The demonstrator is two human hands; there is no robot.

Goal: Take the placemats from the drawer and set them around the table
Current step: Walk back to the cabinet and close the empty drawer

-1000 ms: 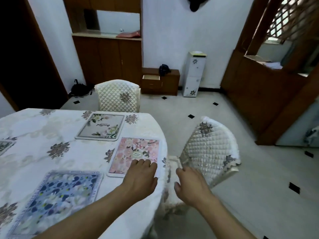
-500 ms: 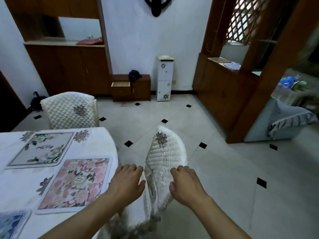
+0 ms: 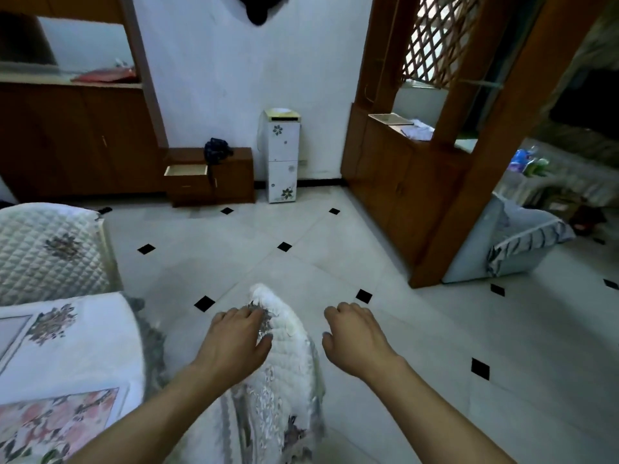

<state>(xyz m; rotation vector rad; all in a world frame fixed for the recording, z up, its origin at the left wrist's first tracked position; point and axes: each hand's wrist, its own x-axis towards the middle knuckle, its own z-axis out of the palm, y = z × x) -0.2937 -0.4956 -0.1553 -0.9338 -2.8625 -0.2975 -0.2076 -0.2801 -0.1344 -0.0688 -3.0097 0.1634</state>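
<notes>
pink placemat (image 3: 50,426) long axis away from viewer

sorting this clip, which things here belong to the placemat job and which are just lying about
Job: open drawer; pink placemat; table; left hand and right hand, both empty.

Lying about: white cabinet; dark bag; red item on the shelf.

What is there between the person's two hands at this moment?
In the head view, the quilted white chair back stands between the left hand and the right hand. The left hand overlaps its edge; beside the right hand is bare tiled floor.
</notes>
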